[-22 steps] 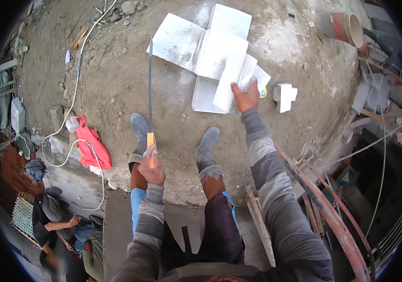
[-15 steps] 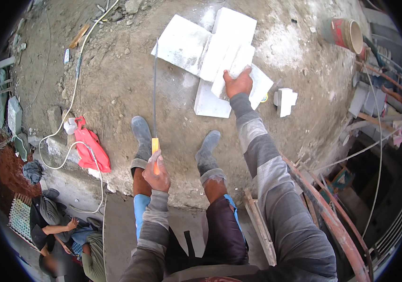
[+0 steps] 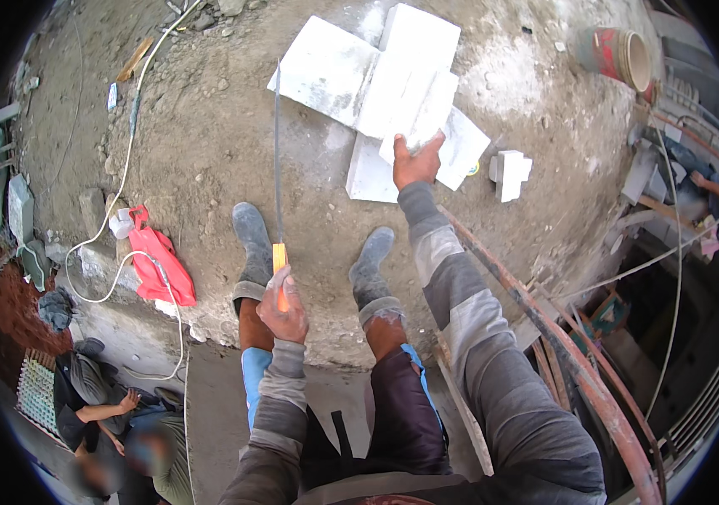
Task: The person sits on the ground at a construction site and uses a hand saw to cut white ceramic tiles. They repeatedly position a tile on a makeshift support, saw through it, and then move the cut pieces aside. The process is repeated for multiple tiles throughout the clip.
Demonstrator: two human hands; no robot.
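My left hand (image 3: 282,307) is closed around the yellow-orange handle of a handsaw (image 3: 278,160), whose long thin blade shows edge-on and points away from me. Ahead and to the right, my right hand (image 3: 416,162) grips the near end of a narrow white block (image 3: 423,116), thumb on one side and fingers on the other. That piece lies on top of other white blocks: a broad one (image 3: 326,69) to the left, one (image 3: 420,38) at the far side, and one (image 3: 372,172) underneath. The right palm hides part of the narrow block's end.
A small white offcut (image 3: 508,175) lies right of the blocks. A red bag (image 3: 157,257) and a pale cable (image 3: 128,168) lie at left. Far right is a tipped bucket (image 3: 628,61); nearer stands a rusty metal bar (image 3: 561,345). People sit at lower left (image 3: 111,421), beyond the ledge.
My right hand has shifted a little left and nearer, and the narrow block under it has turned slightly. The left hand keeps the handsaw almost in place.
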